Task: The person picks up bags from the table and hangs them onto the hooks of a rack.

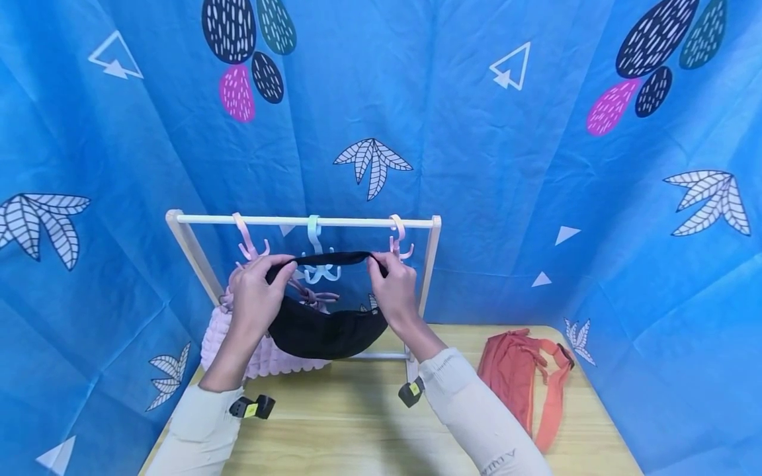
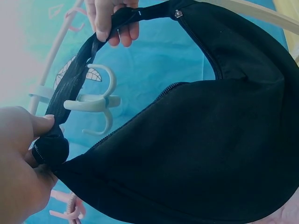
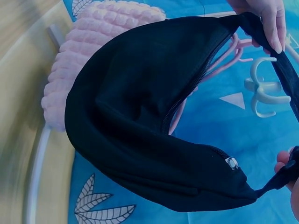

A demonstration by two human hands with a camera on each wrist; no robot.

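Observation:
Both hands hold up a black shoulder bag (image 1: pixel 327 330) by its strap (image 1: pixel 333 258), stretched between them in front of the rack. My left hand (image 1: pixel 258 291) pinches the strap's left end, thumb on top. The right hand (image 1: pixel 394 291) pinches it at the other end. A zipper runs along the bag's upper edge, its metal pull (image 3: pixel 231 163) showing in the right wrist view. Just behind the strap hangs a light blue multi-prong hook (image 1: pixel 321 271), seen through the loop of the bag in the left wrist view.
The wooden rack's white bar (image 1: pixel 357 222) carries the blue hook between two pink hooks (image 1: pixel 401 238). A puffy pink bag (image 1: pixel 220 337) hangs at the left. An orange-red bag (image 1: pixel 506 370) lies on the table (image 1: pixel 333 430) at the right. Blue patterned cloth (image 1: pixel 476 165) surrounds the table.

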